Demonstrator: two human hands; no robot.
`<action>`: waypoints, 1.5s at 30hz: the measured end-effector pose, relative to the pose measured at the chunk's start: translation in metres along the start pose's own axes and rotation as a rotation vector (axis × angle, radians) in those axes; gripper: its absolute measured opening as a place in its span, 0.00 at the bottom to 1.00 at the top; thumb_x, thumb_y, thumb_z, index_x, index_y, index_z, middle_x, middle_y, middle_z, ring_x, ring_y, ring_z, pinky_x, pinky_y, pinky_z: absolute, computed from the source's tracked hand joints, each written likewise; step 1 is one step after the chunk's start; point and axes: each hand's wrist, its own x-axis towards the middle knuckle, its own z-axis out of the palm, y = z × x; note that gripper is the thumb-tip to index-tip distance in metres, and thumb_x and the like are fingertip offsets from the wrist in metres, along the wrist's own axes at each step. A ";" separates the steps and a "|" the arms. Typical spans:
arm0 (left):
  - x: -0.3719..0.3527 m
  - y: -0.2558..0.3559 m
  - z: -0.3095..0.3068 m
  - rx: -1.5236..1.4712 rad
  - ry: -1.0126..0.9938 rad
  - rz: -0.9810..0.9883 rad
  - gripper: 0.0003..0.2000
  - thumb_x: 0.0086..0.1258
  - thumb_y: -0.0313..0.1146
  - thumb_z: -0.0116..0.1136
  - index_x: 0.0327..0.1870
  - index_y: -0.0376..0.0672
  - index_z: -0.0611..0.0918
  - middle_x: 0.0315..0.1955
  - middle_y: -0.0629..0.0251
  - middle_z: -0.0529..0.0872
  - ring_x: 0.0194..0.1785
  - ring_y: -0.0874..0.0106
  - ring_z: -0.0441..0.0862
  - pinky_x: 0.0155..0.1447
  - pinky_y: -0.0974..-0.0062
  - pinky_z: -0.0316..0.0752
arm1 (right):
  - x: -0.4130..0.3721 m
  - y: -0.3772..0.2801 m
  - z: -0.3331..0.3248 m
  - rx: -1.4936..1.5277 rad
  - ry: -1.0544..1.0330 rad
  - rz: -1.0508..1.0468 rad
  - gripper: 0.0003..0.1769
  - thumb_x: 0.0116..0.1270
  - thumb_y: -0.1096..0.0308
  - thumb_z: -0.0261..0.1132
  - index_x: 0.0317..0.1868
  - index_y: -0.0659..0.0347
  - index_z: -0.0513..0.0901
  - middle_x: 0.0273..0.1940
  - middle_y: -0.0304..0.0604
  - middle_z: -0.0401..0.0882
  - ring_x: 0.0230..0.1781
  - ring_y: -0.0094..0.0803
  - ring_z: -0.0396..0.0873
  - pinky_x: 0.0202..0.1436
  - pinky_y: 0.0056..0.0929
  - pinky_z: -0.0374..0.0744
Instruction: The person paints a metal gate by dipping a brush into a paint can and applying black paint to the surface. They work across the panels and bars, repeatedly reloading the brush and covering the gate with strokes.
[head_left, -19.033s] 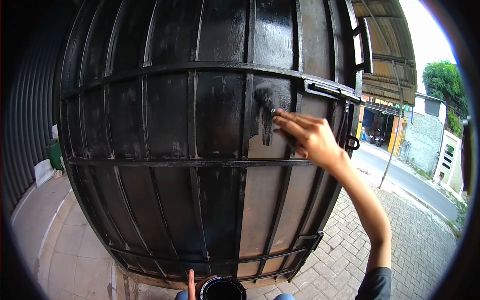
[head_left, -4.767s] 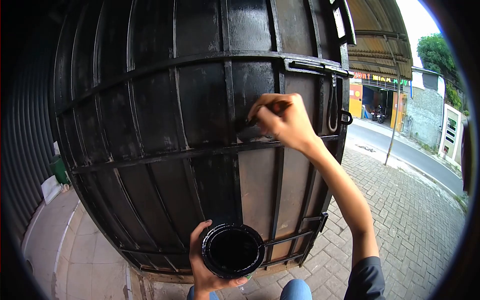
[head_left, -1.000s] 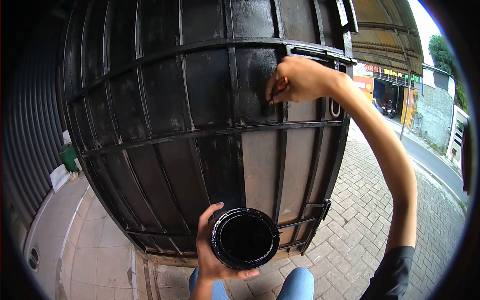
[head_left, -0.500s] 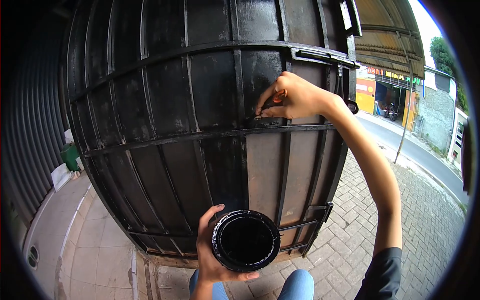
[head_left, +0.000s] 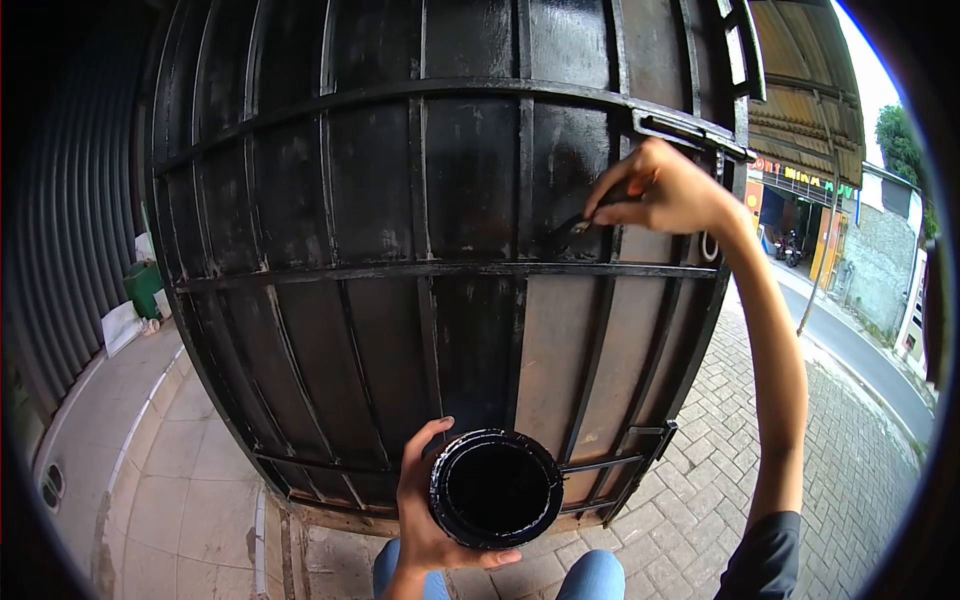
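Observation:
My left hand [head_left: 425,515] is wrapped round a paint can [head_left: 497,541] from its left side and underneath, above my knees. Dark paint [head_left: 497,488] fills the inside, and white smears mark the rim. Raised in front of me, my right hand [head_left: 665,190] pinches a dark paintbrush [head_left: 575,228], its bristles against a panel of the black metal gate [head_left: 375,185]. The brush end lies just above a horizontal rail [head_left: 450,268]. Glossy black covers the panels around it, while the lower right panels [head_left: 565,350] are dull brown.
A sliding bolt [head_left: 690,132] sits at the gate's upper right, another latch [head_left: 652,440] lower down. Paving bricks [head_left: 690,480] lie to the right, a tiled step [head_left: 185,480] to the left. A green container [head_left: 145,290] stands by the corrugated wall [head_left: 75,230].
My right hand has shifted right within the view, showing more of the brush. The gate also appears farther right, as my view has turned slightly. The can stays in my left hand.

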 end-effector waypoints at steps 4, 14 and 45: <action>-0.001 -0.002 0.000 -0.042 0.009 -0.030 0.63 0.27 0.50 0.85 0.68 0.32 0.59 0.48 0.52 0.83 0.53 0.59 0.84 0.62 0.63 0.78 | 0.003 0.005 0.010 -0.048 0.069 0.002 0.08 0.58 0.69 0.72 0.39 0.57 0.90 0.35 0.42 0.88 0.31 0.33 0.84 0.40 0.26 0.79; 0.001 -0.004 -0.012 -0.027 0.024 -0.005 0.63 0.28 0.49 0.85 0.68 0.32 0.58 0.48 0.51 0.83 0.52 0.58 0.84 0.62 0.63 0.79 | 0.002 -0.001 0.008 0.010 -0.040 -0.047 0.08 0.58 0.73 0.71 0.39 0.61 0.89 0.35 0.42 0.88 0.34 0.30 0.86 0.38 0.22 0.80; 0.005 -0.009 0.002 -0.041 -0.040 -0.036 0.63 0.27 0.51 0.84 0.68 0.33 0.58 0.50 0.51 0.82 0.53 0.59 0.84 0.63 0.63 0.78 | -0.039 0.000 -0.018 -0.166 0.165 0.219 0.07 0.58 0.75 0.70 0.38 0.62 0.88 0.35 0.42 0.88 0.35 0.29 0.86 0.44 0.25 0.83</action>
